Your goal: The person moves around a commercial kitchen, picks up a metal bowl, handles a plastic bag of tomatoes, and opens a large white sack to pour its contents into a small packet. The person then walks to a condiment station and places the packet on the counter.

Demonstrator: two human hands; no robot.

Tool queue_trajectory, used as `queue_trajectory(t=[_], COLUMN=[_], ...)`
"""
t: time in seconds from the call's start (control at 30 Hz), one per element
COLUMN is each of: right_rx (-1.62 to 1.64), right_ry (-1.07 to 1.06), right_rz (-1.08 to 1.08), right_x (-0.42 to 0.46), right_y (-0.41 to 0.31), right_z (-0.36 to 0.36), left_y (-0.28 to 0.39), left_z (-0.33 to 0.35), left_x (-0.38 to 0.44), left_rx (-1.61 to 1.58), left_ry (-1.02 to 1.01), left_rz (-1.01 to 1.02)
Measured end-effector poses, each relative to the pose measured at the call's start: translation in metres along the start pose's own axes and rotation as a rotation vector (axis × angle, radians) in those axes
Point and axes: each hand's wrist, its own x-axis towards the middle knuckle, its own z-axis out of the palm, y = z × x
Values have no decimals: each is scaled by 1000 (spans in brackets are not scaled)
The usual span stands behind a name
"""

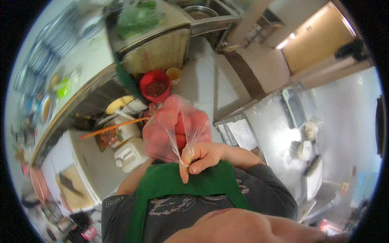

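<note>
A clear plastic bag full of red, rounded items, perhaps tomatoes, hangs in front of my green apron. My right hand grips its gathered, stretched neck, with the thumb and curled fingers closed on the plastic. Below the grip the bag bulges out wide. Only part of my left arm shows, running behind the bag; my left hand is out of sight. Just beyond the bag, a red bucket with dark contents stands on the floor.
To the left runs a counter with stacked plates; a bag of greens lies farther along. An orange stick and a white jug are below. A cleaver rests on a board. At right, a steel table carries a scale.
</note>
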Motion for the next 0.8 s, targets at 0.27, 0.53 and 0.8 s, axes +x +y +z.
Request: queue_trajectory(t=[0.27, 0.53, 0.8], right_rx=[-110, -196, -279], right_ry=[206, 454, 551], right_rz=[-234, -332, -357], right_x=[-50, -150, -324], right_y=[-86, -148, -229], right_z=[-182, -313, -466], left_y=[23, -47, -168], left_z=[30, 70, 99], left_x=[318, 558, 771], left_rx=[-153, -355, -430], left_ry=[-645, -923, -1012], left_rz=[-220, -602, -685])
